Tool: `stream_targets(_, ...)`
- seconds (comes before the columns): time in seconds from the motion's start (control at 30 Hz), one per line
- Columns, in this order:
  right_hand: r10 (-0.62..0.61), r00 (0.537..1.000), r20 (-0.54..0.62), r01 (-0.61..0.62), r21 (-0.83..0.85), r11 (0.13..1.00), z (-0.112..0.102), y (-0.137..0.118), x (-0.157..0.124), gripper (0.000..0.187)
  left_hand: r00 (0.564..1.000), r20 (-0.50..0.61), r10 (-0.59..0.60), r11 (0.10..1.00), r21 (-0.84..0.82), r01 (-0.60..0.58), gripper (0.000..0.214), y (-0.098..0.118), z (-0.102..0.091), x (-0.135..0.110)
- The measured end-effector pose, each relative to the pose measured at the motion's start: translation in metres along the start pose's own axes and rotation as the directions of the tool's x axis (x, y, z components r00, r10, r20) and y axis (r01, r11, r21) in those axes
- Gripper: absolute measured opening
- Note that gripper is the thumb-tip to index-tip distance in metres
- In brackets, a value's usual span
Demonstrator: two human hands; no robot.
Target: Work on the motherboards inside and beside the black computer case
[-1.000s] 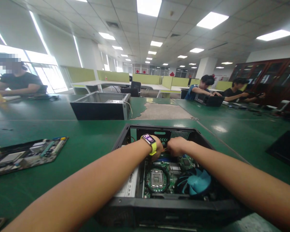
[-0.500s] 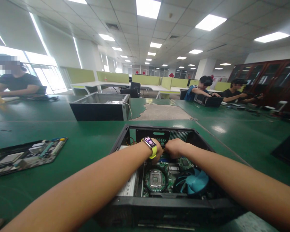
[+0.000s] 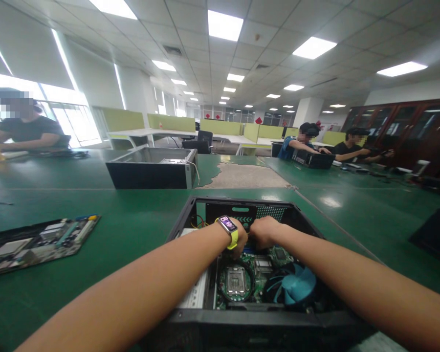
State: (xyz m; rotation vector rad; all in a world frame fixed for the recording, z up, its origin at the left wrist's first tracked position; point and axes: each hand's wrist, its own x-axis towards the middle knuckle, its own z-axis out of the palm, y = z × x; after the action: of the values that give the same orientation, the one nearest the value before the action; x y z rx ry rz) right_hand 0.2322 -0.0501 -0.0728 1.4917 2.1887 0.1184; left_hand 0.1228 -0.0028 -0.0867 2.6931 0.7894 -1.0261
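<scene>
Left hand [image 3: 239, 238] and right hand [image 3: 264, 231] inside the open PC case [image 3: 264, 319]

The motherboard [image 3: 259, 282] lies inside it, mostly toward the wearer, its CPU socket [image 3: 236, 281] and blue fan [image 3: 296, 284] clear of both hands. A blue strip [image 3: 248, 250], probably a memory slot, shows just below them, its long axis running left to right; the left hand looks nearer. The right hand is curled, but hidden fingertips mean I cannot tell whether either grips anything
</scene>
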Motion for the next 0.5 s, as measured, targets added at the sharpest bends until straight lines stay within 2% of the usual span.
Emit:
stream_targets(0.33,0.026,0.999,-0.030,-0.027,-0.005,1.000,0.001,0.003,0.003,0.046,0.999,-0.054,0.004,1.000,0.012,-0.003,0.034,-0.002,-0.001,0.007)
stream_targets(0.5,0.070,0.997,-0.037,-0.068,0.060,0.996,0.001,0.002,0.003,0.051,0.996,-0.084,0.036,0.999,0.022,-0.034,0.036,0.004,-0.012,-0.012)
